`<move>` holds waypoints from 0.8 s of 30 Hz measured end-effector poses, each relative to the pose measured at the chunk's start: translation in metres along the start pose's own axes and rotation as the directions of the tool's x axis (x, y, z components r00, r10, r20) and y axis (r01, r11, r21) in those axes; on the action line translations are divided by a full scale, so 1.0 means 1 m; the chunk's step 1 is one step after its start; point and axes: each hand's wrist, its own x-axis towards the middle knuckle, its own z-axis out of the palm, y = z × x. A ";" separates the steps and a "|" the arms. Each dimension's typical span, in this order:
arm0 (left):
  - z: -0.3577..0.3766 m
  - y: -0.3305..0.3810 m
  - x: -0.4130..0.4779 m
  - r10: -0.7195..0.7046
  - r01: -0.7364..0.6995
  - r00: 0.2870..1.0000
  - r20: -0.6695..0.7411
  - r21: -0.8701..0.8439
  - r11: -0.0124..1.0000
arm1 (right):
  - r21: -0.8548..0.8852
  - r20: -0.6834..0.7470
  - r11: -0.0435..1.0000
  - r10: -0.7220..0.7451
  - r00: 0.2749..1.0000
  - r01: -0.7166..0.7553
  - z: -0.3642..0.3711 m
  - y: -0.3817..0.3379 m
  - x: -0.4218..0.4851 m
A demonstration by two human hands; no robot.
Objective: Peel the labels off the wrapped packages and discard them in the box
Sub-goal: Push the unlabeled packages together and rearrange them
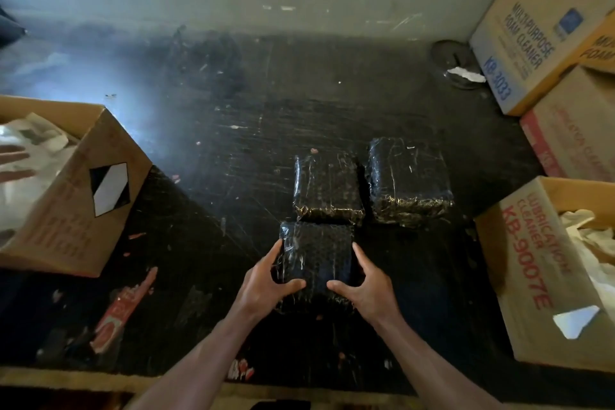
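Left hand and right hand clasp black wrapped package at lower centre of dark surface. No label visible; likely turning it next. Discard box centre left.

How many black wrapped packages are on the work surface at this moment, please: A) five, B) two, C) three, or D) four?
C: one package sits between the left hand and the right hand, and two more packages lie side by side just beyond it.
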 end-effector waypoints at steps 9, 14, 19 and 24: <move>-0.032 0.061 0.032 0.167 -0.159 0.982 -0.085 0.089 0.983 | -0.118 -0.165 0.985 -0.145 0.976 0.126 -0.028 -0.059 0.027; -0.047 0.095 0.066 0.182 -0.169 0.978 -0.106 0.115 0.979 | -0.220 -0.205 0.965 -0.187 0.961 0.141 -0.047 -0.094 0.060; -0.055 0.121 0.106 0.174 -0.160 0.981 -0.090 0.147 0.976 | -0.286 -0.226 0.953 -0.167 0.960 0.099 -0.060 -0.117 0.097; -0.049 0.133 0.134 0.155 -0.150 0.987 -0.037 0.113 0.982 | -0.316 -0.207 0.948 -0.107 0.972 0.037 -0.066 -0.122 0.131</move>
